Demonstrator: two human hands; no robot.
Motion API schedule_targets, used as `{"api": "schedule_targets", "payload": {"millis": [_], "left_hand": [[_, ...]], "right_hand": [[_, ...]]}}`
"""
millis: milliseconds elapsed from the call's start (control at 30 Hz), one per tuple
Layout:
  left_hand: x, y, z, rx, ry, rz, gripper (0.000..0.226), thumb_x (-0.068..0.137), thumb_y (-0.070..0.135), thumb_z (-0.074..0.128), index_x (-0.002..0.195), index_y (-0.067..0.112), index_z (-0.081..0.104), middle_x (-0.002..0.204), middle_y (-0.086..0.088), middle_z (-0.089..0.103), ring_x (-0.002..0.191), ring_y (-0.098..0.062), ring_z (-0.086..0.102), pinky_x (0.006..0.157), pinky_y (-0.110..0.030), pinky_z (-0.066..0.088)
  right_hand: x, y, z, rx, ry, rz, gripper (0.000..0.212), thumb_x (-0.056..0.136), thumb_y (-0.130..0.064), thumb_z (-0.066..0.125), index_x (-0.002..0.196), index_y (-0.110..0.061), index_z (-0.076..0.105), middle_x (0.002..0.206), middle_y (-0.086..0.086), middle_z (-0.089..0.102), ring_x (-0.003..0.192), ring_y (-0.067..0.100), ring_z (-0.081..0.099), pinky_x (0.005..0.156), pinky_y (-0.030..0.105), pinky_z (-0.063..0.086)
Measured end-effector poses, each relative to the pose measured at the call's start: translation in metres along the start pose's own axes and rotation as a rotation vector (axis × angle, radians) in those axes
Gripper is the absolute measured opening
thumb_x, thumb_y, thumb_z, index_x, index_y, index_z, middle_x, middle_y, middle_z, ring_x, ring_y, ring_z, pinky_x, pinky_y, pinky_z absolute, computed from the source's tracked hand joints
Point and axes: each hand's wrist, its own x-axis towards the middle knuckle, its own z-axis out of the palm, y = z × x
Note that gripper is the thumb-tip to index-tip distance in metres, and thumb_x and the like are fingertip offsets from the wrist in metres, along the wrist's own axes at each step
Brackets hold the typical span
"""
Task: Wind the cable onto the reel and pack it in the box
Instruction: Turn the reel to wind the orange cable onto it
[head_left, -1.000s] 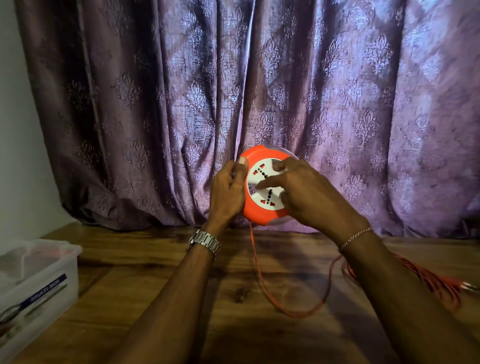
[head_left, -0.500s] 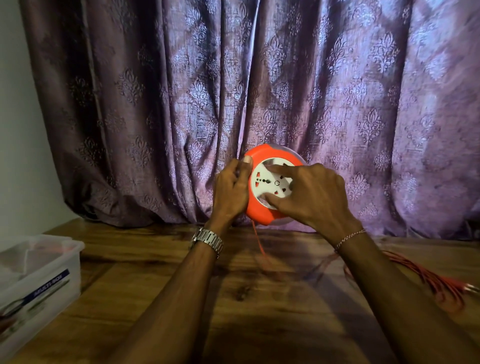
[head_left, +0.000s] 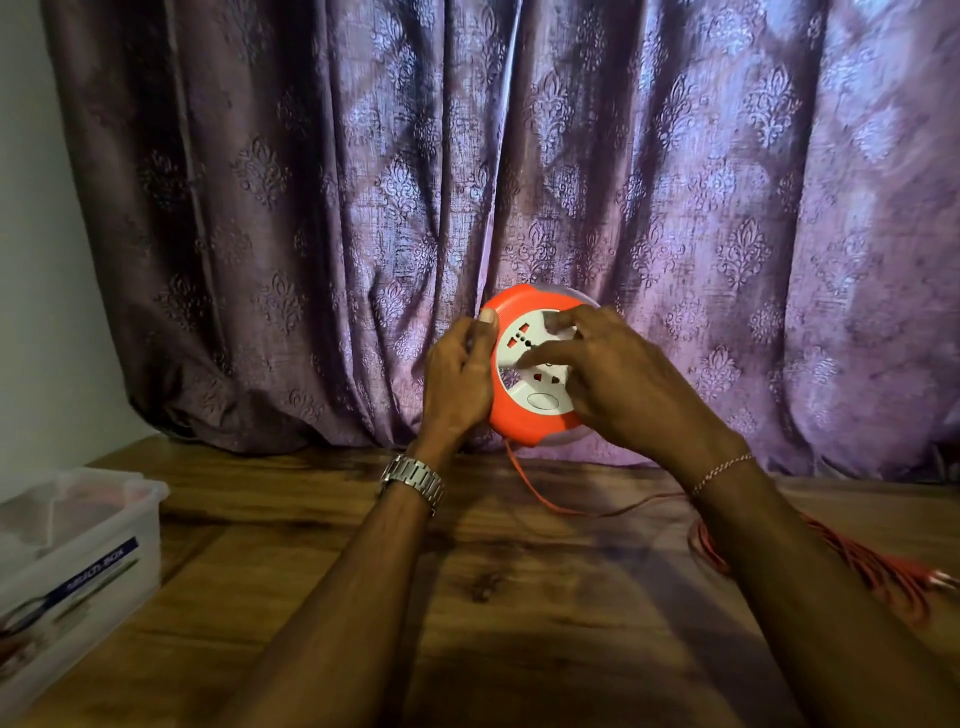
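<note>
An orange cable reel (head_left: 524, 426) with a white socket face is held upright in the air in front of the curtain. My left hand (head_left: 457, 379) grips its left rim, thumb on the edge. My right hand (head_left: 618, 379) lies on the white face, fingers spread across it. A thin orange cable (head_left: 540, 493) hangs from the reel's underside, runs right across the table and ends in a loose bundle (head_left: 883, 566) behind my right forearm. A clear plastic box (head_left: 78, 551) with a blue label stands at the table's left edge.
A wooden table (head_left: 493, 623) spans the view below my arms. A purple patterned curtain (head_left: 519, 182) hangs right behind the reel, and a white wall (head_left: 36, 260) is on the left. The box holds some blurred items.
My right hand has turned the white socket face, so its sockets sit at a new angle. The slack cable loop on the table has shortened and pulled toward the reel.
</note>
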Motion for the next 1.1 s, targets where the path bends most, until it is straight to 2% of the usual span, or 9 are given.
{"api": "schedule_targets", "payload": {"millis": [133, 300, 467, 567, 700, 767, 833, 967, 1100], "left_hand": [[0.000, 0.000, -0.001, 0.010, 0.008, -0.001, 0.043, 0.099, 0.048, 0.047, 0.065, 0.021, 0.042, 0.062, 0.004, 0.049, 0.066, -0.017, 0.044, 0.068, -0.054, 0.045], [-0.001, 0.000, 0.001, 0.032, -0.015, 0.013, 0.042, 0.100, 0.049, 0.047, 0.069, 0.020, 0.045, 0.065, -0.001, 0.051, 0.068, -0.017, 0.045, 0.069, -0.054, 0.047], [0.000, 0.001, 0.001, 0.003, -0.021, 0.002, 0.041, 0.101, 0.046, 0.047, 0.069, 0.021, 0.045, 0.064, 0.002, 0.050, 0.067, -0.017, 0.044, 0.067, -0.054, 0.045], [-0.001, 0.002, 0.001, -0.005, -0.025, -0.007, 0.041, 0.100, 0.047, 0.047, 0.071, 0.019, 0.047, 0.066, -0.003, 0.052, 0.067, -0.018, 0.045, 0.068, -0.056, 0.045], [-0.002, 0.002, 0.001, -0.019, -0.023, -0.024, 0.044, 0.098, 0.051, 0.047, 0.072, 0.016, 0.048, 0.070, -0.014, 0.055, 0.069, -0.019, 0.047, 0.071, -0.060, 0.048], [-0.001, 0.001, 0.000, -0.028, -0.018, -0.022, 0.051, 0.097, 0.052, 0.047, 0.076, 0.005, 0.051, 0.075, -0.027, 0.059, 0.071, -0.020, 0.048, 0.073, -0.060, 0.049], [-0.001, 0.000, 0.000, -0.024, -0.010, -0.019, 0.053, 0.096, 0.052, 0.046, 0.077, 0.003, 0.051, 0.074, -0.027, 0.059, 0.071, -0.019, 0.047, 0.073, -0.061, 0.048], [0.001, 0.002, -0.001, -0.017, -0.015, -0.021, 0.041, 0.096, 0.051, 0.047, 0.071, 0.018, 0.049, 0.068, -0.009, 0.053, 0.069, -0.018, 0.044, 0.070, -0.060, 0.047], [0.000, 0.002, -0.001, 0.000, -0.037, -0.015, 0.042, 0.096, 0.052, 0.047, 0.071, 0.019, 0.046, 0.066, -0.004, 0.050, 0.066, -0.017, 0.042, 0.066, -0.053, 0.043]], "right_hand": [[-0.001, -0.006, 0.003, -0.088, -0.103, 0.002, 0.062, 0.077, -0.009, 0.064, 0.122, -0.050, 0.058, 0.143, 0.004, 0.040, 0.128, 0.029, 0.037, 0.086, 0.039, 0.046], [-0.005, -0.005, 0.005, -0.174, 0.037, 0.021, 0.056, 0.073, -0.022, 0.063, 0.118, -0.054, 0.058, 0.117, 0.004, 0.053, 0.113, 0.028, 0.050, 0.065, 0.036, 0.047], [-0.005, -0.002, 0.009, -0.144, 0.192, 0.185, 0.063, 0.065, -0.070, 0.059, 0.125, -0.053, 0.052, 0.094, -0.002, 0.070, 0.093, 0.027, 0.064, 0.066, 0.034, 0.047], [-0.004, -0.003, 0.012, -0.150, 0.282, 0.253, 0.066, 0.063, -0.081, 0.055, 0.121, -0.051, 0.058, 0.083, -0.004, 0.074, 0.084, 0.028, 0.067, 0.063, 0.031, 0.047], [-0.004, -0.004, 0.009, -0.228, 0.273, 0.193, 0.060, 0.071, -0.074, 0.058, 0.121, -0.042, 0.062, 0.084, -0.002, 0.072, 0.088, 0.026, 0.061, 0.058, 0.028, 0.039], [-0.003, -0.003, 0.005, -0.199, 0.270, 0.102, 0.044, 0.078, -0.057, 0.065, 0.114, -0.033, 0.068, 0.093, 0.001, 0.066, 0.094, 0.026, 0.053, 0.059, 0.029, 0.037], [-0.001, -0.001, -0.001, -0.132, 0.236, -0.045, 0.022, 0.081, -0.031, 0.069, 0.102, -0.027, 0.072, 0.101, 0.002, 0.063, 0.098, 0.028, 0.051, 0.065, 0.032, 0.042], [-0.001, -0.002, -0.004, -0.135, -0.028, -0.142, 0.051, 0.065, -0.002, 0.070, 0.101, -0.039, 0.073, 0.137, 0.004, 0.052, 0.118, 0.031, 0.045, 0.086, 0.034, 0.043], [-0.002, -0.005, -0.003, -0.143, -0.099, -0.088, 0.056, 0.061, -0.014, 0.079, 0.108, -0.045, 0.069, 0.141, 0.004, 0.047, 0.122, 0.030, 0.042, 0.078, 0.032, 0.039]]}}
